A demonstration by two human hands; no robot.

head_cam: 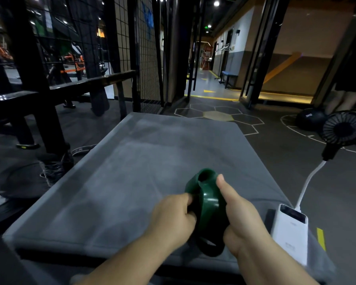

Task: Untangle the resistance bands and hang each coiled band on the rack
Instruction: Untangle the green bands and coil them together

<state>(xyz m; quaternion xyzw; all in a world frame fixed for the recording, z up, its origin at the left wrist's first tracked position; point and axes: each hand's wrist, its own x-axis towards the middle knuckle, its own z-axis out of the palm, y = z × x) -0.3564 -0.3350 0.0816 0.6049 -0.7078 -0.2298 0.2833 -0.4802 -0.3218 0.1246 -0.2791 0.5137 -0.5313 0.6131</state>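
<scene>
Near the front right corner of the worktop (142, 161), both hands hold one green band (209, 204) just above the grey top. The left hand (173, 214) has its fingers curled round the band's left side. The right hand (240, 219) grips the right side, with the thumb lying straight along it.

I think the job is only partly done. The band looks bunched into loops, not a neat coil yet. It is not on any rack, and I see no other bands. A black metal frame (29, 83) stands past the left edge, but I cannot tell if that is the rack. The band has yet to be coiled up and hung.

The band is dark green, wide, flat and a bit shiny. Its top loop makes a round hole, and its bottom loop hangs by the front edge, a little blurry.
</scene>
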